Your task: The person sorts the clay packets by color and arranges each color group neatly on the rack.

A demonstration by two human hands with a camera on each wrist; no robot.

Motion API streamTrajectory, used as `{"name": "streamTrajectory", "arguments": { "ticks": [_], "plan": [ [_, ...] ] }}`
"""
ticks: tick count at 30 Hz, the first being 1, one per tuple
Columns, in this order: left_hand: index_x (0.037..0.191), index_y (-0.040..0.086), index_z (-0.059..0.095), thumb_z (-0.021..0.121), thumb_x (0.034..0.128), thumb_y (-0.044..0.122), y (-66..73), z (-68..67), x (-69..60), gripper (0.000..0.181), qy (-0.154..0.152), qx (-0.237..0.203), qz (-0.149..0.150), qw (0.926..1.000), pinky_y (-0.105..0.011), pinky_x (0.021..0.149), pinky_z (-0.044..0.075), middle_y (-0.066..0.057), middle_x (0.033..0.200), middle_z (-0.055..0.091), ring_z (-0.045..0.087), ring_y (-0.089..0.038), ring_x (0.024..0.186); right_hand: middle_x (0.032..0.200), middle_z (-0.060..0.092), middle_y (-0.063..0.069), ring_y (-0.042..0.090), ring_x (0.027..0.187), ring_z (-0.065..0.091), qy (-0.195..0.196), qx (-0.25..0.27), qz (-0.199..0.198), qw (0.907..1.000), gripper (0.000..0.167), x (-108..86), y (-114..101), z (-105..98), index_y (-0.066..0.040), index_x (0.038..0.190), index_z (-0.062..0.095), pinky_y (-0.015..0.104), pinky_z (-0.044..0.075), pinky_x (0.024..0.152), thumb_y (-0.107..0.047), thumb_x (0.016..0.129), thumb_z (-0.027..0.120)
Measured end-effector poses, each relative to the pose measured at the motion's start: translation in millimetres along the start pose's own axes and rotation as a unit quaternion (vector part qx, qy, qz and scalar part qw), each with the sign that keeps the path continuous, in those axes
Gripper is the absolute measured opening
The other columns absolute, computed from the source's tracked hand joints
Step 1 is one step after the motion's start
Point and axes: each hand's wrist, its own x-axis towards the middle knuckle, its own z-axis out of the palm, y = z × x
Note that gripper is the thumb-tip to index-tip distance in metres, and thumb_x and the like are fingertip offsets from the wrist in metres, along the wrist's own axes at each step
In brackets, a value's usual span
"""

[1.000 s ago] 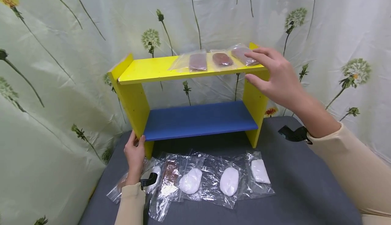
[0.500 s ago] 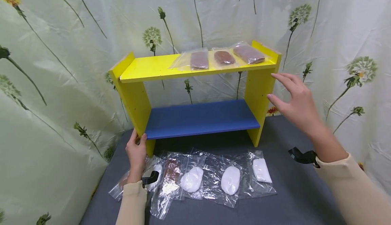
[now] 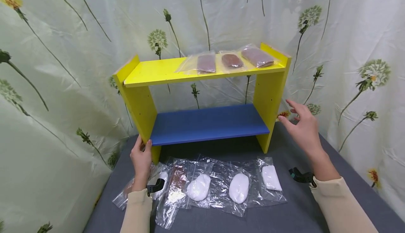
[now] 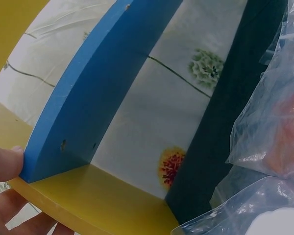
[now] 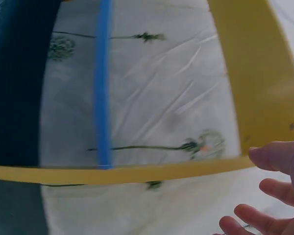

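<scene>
A small two-tier shelf unit has yellow sides, a yellow top board [image 3: 164, 71] and a blue lower board [image 3: 209, 122]. My left hand [image 3: 140, 159] grips its left side panel [image 3: 134, 111], thumb at the blue board's corner and fingers round the outer face. To the right of the right side panel [image 3: 269, 103] is my right hand [image 3: 302, 125], fingers spread and loosely bent, holding nothing; whether its thumb touches the panel I cannot tell. On the top board lie a brown flat rectangular piece [image 3: 206, 63], a reddish-brown oval piece [image 3: 232, 60] and a larger brown piece [image 3: 257, 56], each in a clear bag.
In front of the unit, several clear zip bags lie on the dark tabletop [image 3: 303, 208], holding white pieces [image 3: 239, 188] and a brown piece [image 3: 178, 176]. Some bags overlap, and my left forearm partly covers those at the left. A flowered curtain [image 3: 221, 15] hangs behind.
My right hand has drawn away from the bagged piece at the top board's right end and come down beside the right side panel. My left hand keeps its grip on the left panel.
</scene>
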Motion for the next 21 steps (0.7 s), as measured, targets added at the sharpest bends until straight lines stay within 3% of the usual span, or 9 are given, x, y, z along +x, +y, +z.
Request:
{"name": "streamTrajectory", "arguments": {
  "ticks": [2, 6, 9, 13, 17, 21],
  "plan": [
    [0.144, 0.029, 0.058, 0.065, 0.0999, 0.018, -0.9, -0.9, 0.1, 0.046, 0.001, 0.004, 0.002, 1.0, -0.054, 0.096, 0.05, -0.012, 0.132, 0.064, 0.061, -0.031, 0.118, 0.141, 0.053, 0.014, 0.035, 0.117, 0.057, -0.007, 0.009, 0.021, 0.9997, 0.064, -3.1, 10, 12, -0.019, 0.152, 0.047, 0.045, 0.051, 0.087, -0.025, 0.094, 0.073],
    [0.145, 0.029, 0.057, 0.065, 0.1004, 0.021, -1.1, -1.7, -0.2, 0.046, -0.003, 0.004, 0.002, 1.0, -0.055, 0.095, 0.051, -0.012, 0.132, 0.064, 0.061, -0.031, 0.118, 0.135, 0.058, 0.015, 0.034, 0.113, 0.062, -0.022, 0.024, 0.045, 0.9984, 0.064, -9.5, 25, 34, -0.018, 0.152, 0.047, 0.014, 0.047, 0.077, -0.029, 0.095, 0.072],
    [0.145, 0.029, 0.057, 0.065, 0.1004, 0.022, -0.4, -1.6, -1.0, 0.046, -0.005, 0.005, 0.002, 1.0, -0.055, 0.095, 0.051, -0.011, 0.132, 0.064, 0.06, -0.031, 0.119, 0.13, 0.061, 0.015, 0.034, 0.11, 0.064, -0.03, 0.038, 0.051, 0.9975, 0.06, -14.5, 35, 46, -0.016, 0.15, 0.05, 0.006, 0.044, 0.072, -0.028, 0.095, 0.072],
    [0.145, 0.029, 0.057, 0.065, 0.1003, 0.023, -0.7, -0.8, -1.8, 0.046, -0.006, 0.006, 0.003, 1.0, -0.055, 0.095, 0.051, -0.011, 0.132, 0.064, 0.061, -0.031, 0.118, 0.125, 0.063, 0.016, 0.035, 0.11, 0.062, -0.041, 0.035, 0.057, 0.9969, 0.055, -19.4, 46, 58, -0.012, 0.145, 0.054, 0.026, 0.054, 0.078, -0.032, 0.096, 0.07],
    [0.145, 0.031, 0.056, 0.065, 0.1002, 0.024, -1.2, -0.2, -1.2, 0.046, -0.009, 0.0, 0.002, 1.0, -0.055, 0.095, 0.051, -0.01, 0.132, 0.064, 0.061, -0.031, 0.119, 0.121, 0.065, 0.019, 0.037, 0.109, 0.06, -0.049, 0.034, 0.08, 0.995, 0.054, -23.2, 56, 68, -0.008, 0.141, 0.056, 0.053, 0.052, 0.083, -0.039, 0.098, 0.066],
    [0.145, 0.033, 0.056, 0.065, 0.1002, 0.023, -1.8, -0.7, -1.0, 0.047, -0.009, 0.0, -0.001, 1.0, -0.055, 0.095, 0.051, -0.009, 0.132, 0.064, 0.06, -0.03, 0.119, 0.119, 0.066, 0.02, 0.038, 0.108, 0.063, -0.05, 0.051, 0.097, 0.9927, 0.053, -25.8, 62, 79, -0.005, 0.137, 0.059, 0.056, 0.053, 0.086, -0.042, 0.099, 0.063]
  ]
}}
